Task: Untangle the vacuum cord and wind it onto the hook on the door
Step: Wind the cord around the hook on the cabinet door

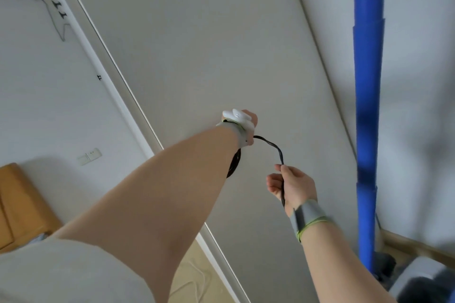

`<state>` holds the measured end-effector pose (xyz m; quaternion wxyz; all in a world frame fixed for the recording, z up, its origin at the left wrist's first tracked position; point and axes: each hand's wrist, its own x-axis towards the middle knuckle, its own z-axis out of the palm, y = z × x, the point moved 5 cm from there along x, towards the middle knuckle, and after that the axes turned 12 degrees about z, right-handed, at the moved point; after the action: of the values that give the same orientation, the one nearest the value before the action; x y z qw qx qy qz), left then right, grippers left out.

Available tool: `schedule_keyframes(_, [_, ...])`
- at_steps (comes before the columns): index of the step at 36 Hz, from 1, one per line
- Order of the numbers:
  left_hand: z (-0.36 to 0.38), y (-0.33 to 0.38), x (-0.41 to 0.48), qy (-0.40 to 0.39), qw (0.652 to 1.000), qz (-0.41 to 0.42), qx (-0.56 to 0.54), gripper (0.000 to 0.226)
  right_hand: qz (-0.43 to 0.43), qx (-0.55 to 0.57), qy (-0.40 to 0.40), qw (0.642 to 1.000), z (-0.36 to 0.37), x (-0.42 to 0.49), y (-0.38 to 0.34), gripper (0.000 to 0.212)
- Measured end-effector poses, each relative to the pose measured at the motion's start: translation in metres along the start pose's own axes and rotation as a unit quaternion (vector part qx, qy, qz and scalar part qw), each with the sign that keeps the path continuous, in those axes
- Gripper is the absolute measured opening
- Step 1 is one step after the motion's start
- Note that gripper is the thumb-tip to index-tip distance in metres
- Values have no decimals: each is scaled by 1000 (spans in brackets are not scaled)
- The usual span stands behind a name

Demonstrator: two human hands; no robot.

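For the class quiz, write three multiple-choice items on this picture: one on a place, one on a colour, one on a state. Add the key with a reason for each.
1. Where does the blue pole stand?
A. right of the right hand
B. at the far left
C. flat on the floor

2. What colour is the cord?
A. white
B. black
C. red

3. What is the right hand doing?
A. hanging open
B. gripping the cord
C. holding the pole

Key: 1 A, the pole rises upright beyond that hand; 2 B, the cord shows dark against the pale door; 3 B, its fingers curl round the cord.
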<state>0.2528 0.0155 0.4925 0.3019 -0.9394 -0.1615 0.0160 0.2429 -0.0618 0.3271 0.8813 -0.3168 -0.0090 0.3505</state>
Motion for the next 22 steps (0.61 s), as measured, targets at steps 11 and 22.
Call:
schedule_keyframes(11, [-27, -35, -9, -10, 1000, 5, -7, 21, -24, -297, 42, 954, -7, -4, -8, 29])
schedule_keyframes(22, [-24, -31, -11, 21, 982, 15, -188, 18, -85, -369, 17, 925, 5, -2, -1, 31])
